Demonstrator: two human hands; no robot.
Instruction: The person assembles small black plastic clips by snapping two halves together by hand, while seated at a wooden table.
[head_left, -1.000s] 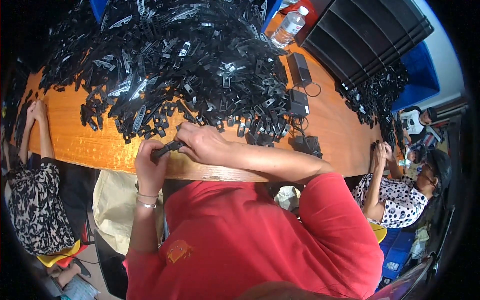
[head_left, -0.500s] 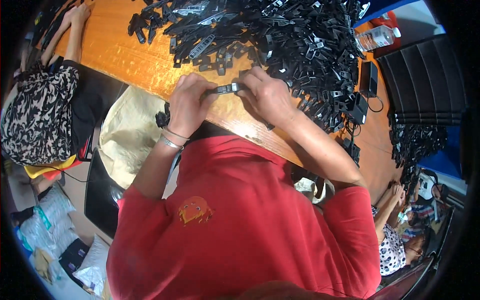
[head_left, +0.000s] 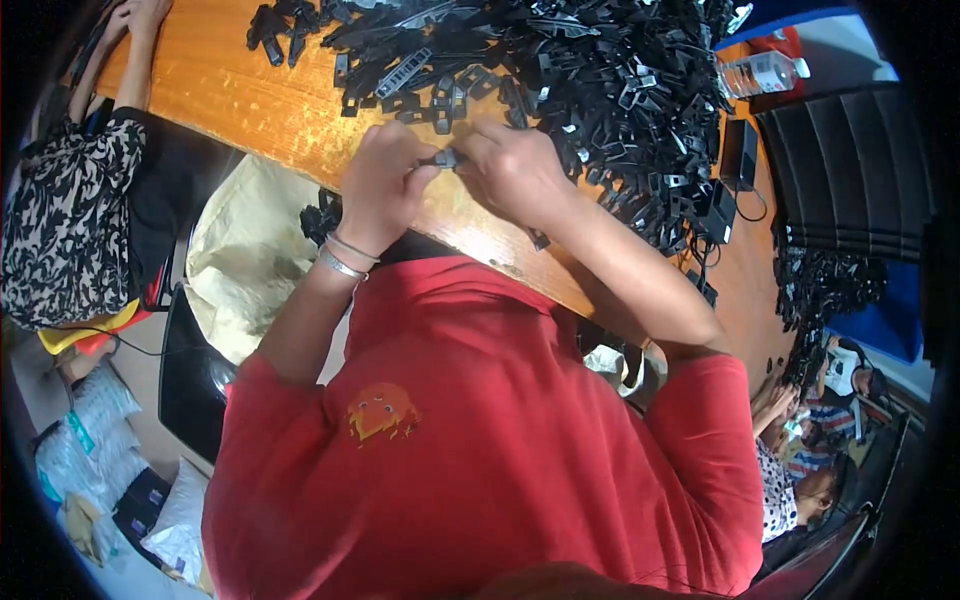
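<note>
Both my hands meet above the table's near edge. My left hand (head_left: 383, 185) is closed, its fingers and thumb pinching one end of a small black plastic part (head_left: 446, 159) with a light grey section. From the other side, my right hand (head_left: 515, 172) has its fingers closed on the same part. Most of the part is covered by my fingers, so its full shape is hidden. Just beyond my hands, several loose black frame-like pieces (head_left: 443, 103) lie at the front of a large heap of black plastic parts (head_left: 630, 100).
The orange wooden table (head_left: 250, 110) carries the heap. A clear bottle (head_left: 762, 75) and a black box with a cable (head_left: 740, 155) are on the right. A pale sack (head_left: 240, 260) hangs below the table's left edge. Other people's arms (head_left: 138, 60) rest at the far left.
My hands have drawn closer together, and less of the black plastic part shows between them. The whole view has shifted slightly.
</note>
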